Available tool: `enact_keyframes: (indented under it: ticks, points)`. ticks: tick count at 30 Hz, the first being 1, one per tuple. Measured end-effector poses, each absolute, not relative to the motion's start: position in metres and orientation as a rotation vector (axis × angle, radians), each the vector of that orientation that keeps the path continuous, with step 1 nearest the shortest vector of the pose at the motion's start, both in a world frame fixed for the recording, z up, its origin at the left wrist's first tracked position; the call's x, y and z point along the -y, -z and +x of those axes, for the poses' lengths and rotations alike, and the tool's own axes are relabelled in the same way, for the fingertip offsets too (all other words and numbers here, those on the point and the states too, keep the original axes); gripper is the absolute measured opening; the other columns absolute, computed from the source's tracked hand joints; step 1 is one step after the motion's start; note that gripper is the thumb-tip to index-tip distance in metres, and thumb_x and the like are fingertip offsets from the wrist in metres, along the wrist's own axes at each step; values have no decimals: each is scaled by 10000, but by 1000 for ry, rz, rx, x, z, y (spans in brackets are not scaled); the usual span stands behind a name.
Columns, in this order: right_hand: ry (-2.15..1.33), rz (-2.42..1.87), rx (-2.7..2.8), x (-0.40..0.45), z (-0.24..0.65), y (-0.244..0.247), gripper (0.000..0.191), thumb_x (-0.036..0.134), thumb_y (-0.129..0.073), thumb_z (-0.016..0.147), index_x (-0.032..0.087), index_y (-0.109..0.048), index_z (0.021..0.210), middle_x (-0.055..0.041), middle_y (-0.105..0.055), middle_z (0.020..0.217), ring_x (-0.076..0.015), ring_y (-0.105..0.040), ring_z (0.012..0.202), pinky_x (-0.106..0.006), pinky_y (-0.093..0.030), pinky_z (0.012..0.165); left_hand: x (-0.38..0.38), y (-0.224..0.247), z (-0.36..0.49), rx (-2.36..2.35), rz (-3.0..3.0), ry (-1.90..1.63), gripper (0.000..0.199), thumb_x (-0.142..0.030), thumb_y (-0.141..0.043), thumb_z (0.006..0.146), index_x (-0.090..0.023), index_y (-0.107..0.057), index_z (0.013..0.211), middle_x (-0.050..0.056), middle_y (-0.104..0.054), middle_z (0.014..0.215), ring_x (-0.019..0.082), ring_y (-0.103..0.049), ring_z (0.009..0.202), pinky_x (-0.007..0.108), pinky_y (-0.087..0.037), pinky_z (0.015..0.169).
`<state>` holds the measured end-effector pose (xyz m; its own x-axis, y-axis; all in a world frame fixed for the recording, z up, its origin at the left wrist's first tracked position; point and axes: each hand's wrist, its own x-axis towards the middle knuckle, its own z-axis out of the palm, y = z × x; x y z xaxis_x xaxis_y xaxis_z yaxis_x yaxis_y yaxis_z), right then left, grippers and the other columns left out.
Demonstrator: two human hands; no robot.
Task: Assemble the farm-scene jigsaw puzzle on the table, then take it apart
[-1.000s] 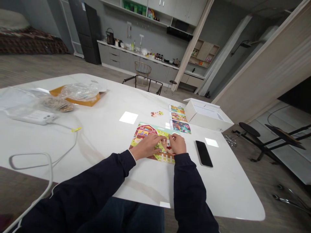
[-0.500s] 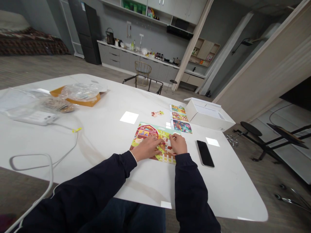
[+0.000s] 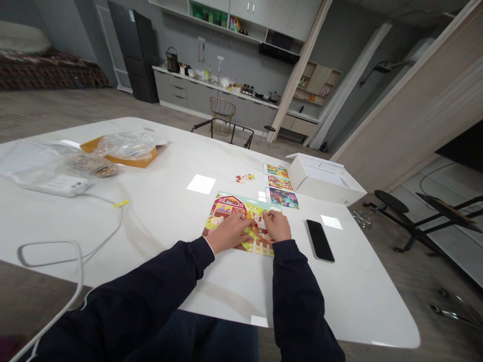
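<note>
A colourful farm picture board [image 3: 222, 201] with a red barn lies flat on the white table in front of me. My left hand [image 3: 231, 231] rests on its middle, fingers bent and drawn together near the centre; whatever they pinch is too small to name. On the board's right side is my right hand [image 3: 277, 225], its fingers closed at the picture's edge, with anything between them hidden. Beyond the board lie a few small loose pieces [image 3: 245, 178] in red and yellow-green. A sheet with three pictures [image 3: 282, 183] is behind the board to the right.
A black phone [image 3: 319, 240] lies right of my right hand. An open white box [image 3: 324, 181] stands at the back right. On the left are a yellow tray [image 3: 141, 162] with plastic wrap, a white power bank [image 3: 62, 185] and its cable [image 3: 103, 244].
Both hands keep nearly the same place on the board, with only slight finger movement. The whole view has shifted very slightly.
</note>
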<state>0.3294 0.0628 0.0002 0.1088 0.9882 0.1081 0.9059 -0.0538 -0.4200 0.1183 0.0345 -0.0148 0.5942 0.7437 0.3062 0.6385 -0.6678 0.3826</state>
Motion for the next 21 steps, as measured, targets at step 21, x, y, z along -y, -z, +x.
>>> enact_keyframes:
  ticks: [21]
  points:
    - [-295, -2032, 1811, -60, 329, -4, 342, 446, -530, 969, 225, -720, 789, -62, -712, 745, -229, -651, 787, -276, -346, 631, -37, 26, 117, -1083, 2510, -776, 395, -231, -726, 857, -207, -591, 1228, 81, -661, 1091, 278, -583, 1097, 399, -489, 948]
